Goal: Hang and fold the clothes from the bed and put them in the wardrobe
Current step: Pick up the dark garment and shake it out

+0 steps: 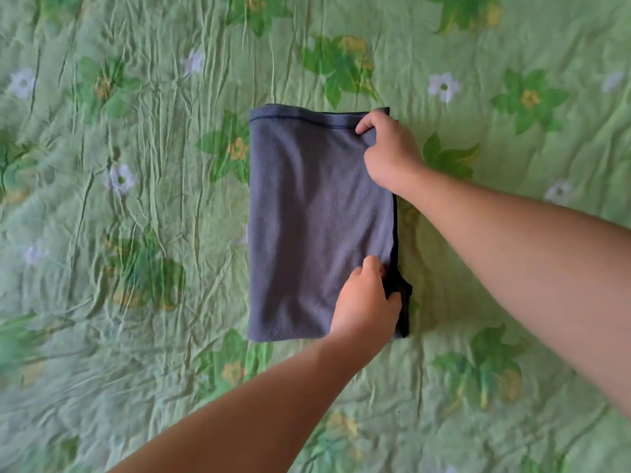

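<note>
A grey-blue garment (307,220) lies folded into a tall rectangle in the middle of the bed, its ribbed hem along the far edge. A darker layer shows along its right edge. My right hand (389,148) grips the far right corner, fingers curled over the cloth. My left hand (365,302) pinches the right edge close to the near corner, thumb on the dark layer underneath.
The bed is covered by a wrinkled green bedspread (136,199) with leaf and flower prints that fills the whole view. No other clothes, hangers or wardrobe are in sight.
</note>
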The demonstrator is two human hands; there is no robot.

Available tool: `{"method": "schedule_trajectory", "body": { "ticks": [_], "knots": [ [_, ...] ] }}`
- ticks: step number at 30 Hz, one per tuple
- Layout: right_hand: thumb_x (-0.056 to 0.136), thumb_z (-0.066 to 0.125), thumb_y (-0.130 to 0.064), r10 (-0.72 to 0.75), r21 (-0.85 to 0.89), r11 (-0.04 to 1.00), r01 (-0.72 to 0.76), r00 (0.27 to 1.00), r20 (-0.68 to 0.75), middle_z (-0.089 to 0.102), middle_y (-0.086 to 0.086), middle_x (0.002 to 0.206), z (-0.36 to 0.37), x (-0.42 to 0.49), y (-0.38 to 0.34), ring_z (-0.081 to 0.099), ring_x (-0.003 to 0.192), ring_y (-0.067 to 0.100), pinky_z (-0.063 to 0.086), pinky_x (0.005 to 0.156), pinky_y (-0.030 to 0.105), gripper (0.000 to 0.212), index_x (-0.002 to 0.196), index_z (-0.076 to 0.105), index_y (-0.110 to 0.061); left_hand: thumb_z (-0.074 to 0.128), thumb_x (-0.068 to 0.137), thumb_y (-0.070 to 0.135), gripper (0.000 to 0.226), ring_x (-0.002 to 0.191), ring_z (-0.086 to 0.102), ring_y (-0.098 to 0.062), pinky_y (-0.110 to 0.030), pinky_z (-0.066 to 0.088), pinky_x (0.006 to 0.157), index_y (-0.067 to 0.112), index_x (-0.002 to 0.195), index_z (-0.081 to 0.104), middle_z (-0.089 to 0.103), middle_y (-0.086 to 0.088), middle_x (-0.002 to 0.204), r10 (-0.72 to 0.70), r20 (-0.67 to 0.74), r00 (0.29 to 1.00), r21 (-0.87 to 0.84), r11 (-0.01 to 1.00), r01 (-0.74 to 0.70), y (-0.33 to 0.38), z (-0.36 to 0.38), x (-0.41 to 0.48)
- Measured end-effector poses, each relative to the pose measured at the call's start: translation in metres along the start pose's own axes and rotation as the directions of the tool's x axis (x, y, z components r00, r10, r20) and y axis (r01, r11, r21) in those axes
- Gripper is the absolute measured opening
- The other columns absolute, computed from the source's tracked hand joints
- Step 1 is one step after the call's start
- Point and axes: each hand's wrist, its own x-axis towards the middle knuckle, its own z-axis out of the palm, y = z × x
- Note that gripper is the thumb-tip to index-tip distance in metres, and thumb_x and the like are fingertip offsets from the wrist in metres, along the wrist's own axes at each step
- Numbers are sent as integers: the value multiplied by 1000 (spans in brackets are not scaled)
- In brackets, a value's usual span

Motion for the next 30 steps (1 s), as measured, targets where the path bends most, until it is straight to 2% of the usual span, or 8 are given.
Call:
{"method": "schedule_trajectory", "body": {
  "ticks": [9,14,16,19,21,24,26,30],
  "knots": [
    [83,47,5,-52,-129,990,50,999,-8,60,16,116,1,0,9,57,102,35,41,76,33,45,123,56,-15,64,92,21,38,108,57,-38,-45,48,91,12,122,42,51,-12,123,-4,92,996,106,994,-6,7,9,4],
    [82,65,-12,18,-417,908,-29,999,-30,36,13,139,-6,1,12,38,127,38,39,97,49,61,136,42,-27,66,91,40,53,113,55,-38,-47,48,92,15,131,43,46,-11,125,-3,239,971,251,966,-59,10,4,0],
    [78,63,-12,38,-448,894,3,996,82,32,9,149,-15,11,4,32,136,36,37,103,53,77,146,31,-32,61,91,44,48,117,52,-35,-46,46,93,20,130,50,50,-7,123,104,125,987,392,908,-145,2,-11,-4],
    [77,60,-22,-9,-496,857,138,967,253,46,5,140,-22,27,-18,44,131,33,33,106,52,64,139,45,-32,65,80,46,59,130,41,-31,-49,34,105,32,136,51,46,-4,136,321,-231,919,608,785,-122,-30,-44,-13],
    [83,60,-43,-38,-476,865,157,968,249,55,3,135,-23,36,-30,53,125,32,33,105,50,55,136,51,-33,72,77,46,85,139,30,-30,-53,27,114,38,151,32,31,-8,150,162,-405,900,496,866,68,-60,-64,-25],
    [87,60,-60,-74,-470,861,193,963,260,62,6,131,-20,46,-40,58,117,33,39,94,42,61,138,52,-27,81,79,40,99,126,45,-25,-43,41,105,32,156,19,38,-7,141,-307,-420,854,-90,950,298,-101,-69,-48],
    [88,64,-59,-65,-436,877,203,948,312,64,10,115,-16,47,-45,59,99,32,42,78,35,56,124,60,-17,82,81,28,70,98,64,-19,-31,53,80,25,140,45,62,-2,116,-446,-321,835,-467,842,270,-113,-64,-58],
    [90,70,-47,-23,-276,954,118,946,325,60,4,94,-9,42,-42,57,88,27,38,72,31,33,102,64,-16,77,82,5,16,69,65,-17,-25,51,60,15,91,68,72,-2,78,-509,-286,812,-623,742,246,-118,-75,-50]
  ]
}}
